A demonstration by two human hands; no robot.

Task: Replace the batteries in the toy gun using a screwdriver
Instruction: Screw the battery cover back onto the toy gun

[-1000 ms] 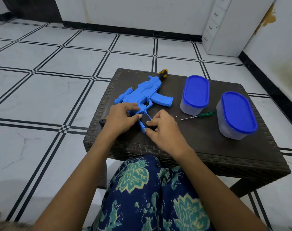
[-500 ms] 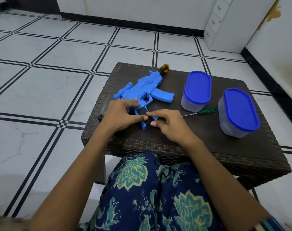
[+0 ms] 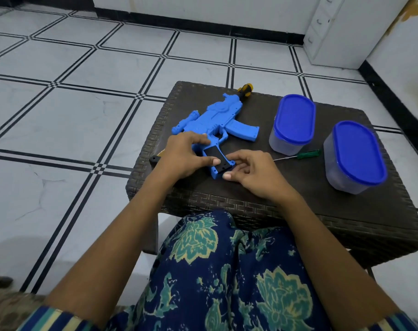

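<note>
A blue toy gun (image 3: 217, 119) lies flat on a dark woven table (image 3: 286, 206), its yellow-tipped muzzle pointing away from me. A black battery cover (image 3: 216, 157) sits on the gun's grip. My left hand (image 3: 184, 155) grips the grip from the left, thumb on the cover's edge. At the grip's lower end, my right hand (image 3: 249, 173) pinches the black cover between thumb and fingers. A green-handled screwdriver (image 3: 303, 154) lies on the table just right of my right hand, untouched.
Two clear tubs with blue lids stand on the table's right side, one (image 3: 292, 124) behind the screwdriver and one (image 3: 356, 156) nearer the right edge. A small black part (image 3: 155, 159) pokes out at the table's left edge. My lap in patterned cloth sits below the table.
The black cover now lies on the gun's grip; a second ago the grip showed only its blue frame. Both hands stay at the grip, my right hand shifted to the cover's lower end.
</note>
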